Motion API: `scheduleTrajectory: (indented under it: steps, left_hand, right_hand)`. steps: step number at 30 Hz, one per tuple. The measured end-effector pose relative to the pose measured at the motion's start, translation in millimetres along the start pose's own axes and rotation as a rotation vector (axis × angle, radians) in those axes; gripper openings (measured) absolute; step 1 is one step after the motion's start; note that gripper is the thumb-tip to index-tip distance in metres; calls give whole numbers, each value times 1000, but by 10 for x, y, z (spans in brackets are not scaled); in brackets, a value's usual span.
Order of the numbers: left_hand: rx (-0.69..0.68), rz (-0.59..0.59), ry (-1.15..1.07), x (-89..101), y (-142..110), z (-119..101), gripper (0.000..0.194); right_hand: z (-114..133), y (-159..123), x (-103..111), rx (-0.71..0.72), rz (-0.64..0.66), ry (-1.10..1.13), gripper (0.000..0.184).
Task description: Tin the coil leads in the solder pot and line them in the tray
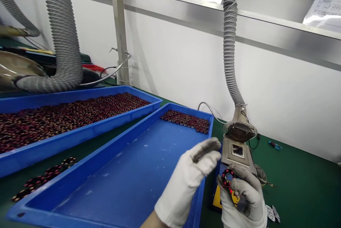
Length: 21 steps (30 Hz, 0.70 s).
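White gloves with dark, stained fingertips cover both hands. My right hand [243, 196], at the lower right, has its fingers curled round a small dark ring with reddish spots [228, 177]. That ring is in front of a metal box [226, 151] with a square opening holding dark, shiny material [237, 150]. To the left, above the right edge of the near blue tray [112, 181], is my left hand [190, 176]. Its thumb and fingers point right with a gap between them, and nothing shows in its grip. Many similar small dark rings [186, 119] stand packed at the tray's far end.
A second blue tray [80, 133] full of dark rings lies at left. Several rings [44, 178] sit on the green table [301, 185] between the trays. A fume hood [239, 130] on a grey hose [230, 43] overhangs the metal box. Blue-handled pliers [275, 145] lie beyond it.
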State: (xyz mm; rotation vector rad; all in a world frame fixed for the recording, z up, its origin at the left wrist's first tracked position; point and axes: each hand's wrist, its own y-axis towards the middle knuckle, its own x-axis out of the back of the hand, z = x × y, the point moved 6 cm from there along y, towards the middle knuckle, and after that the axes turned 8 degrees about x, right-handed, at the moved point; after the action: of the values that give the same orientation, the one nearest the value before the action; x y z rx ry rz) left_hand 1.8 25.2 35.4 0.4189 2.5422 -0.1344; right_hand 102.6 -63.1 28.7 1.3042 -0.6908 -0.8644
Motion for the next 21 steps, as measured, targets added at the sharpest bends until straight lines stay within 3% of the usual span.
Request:
scheduleTrajectory:
  steps: [2, 4, 8, 13, 17, 21]
  left_hand:
    - [94, 154, 140, -140, -36, 29, 18]
    - [127, 214, 180, -196, -62, 58, 13]
    - [3, 75, 116, 0, -24, 18, 11]
    - [-162, -78, 98, 290, -28, -227, 10]
    - [-169, -102, 533, 356, -133, -309, 11]
    - [-241, 52, 1182, 548, -254, 7, 24]
  right_hand:
    - [15, -6, -8, 5, 27, 13, 15]
    - [23, -13, -22, 2, 59, 27, 17]
    - [25, 2, -37, -21, 93, 22, 20]
    - [-88, -14, -23, -168, 85, 40, 16]
    - [-350, -85, 58, -354, 99, 122, 22]
    - [-735, -18, 106, -648, 296, 287, 23]
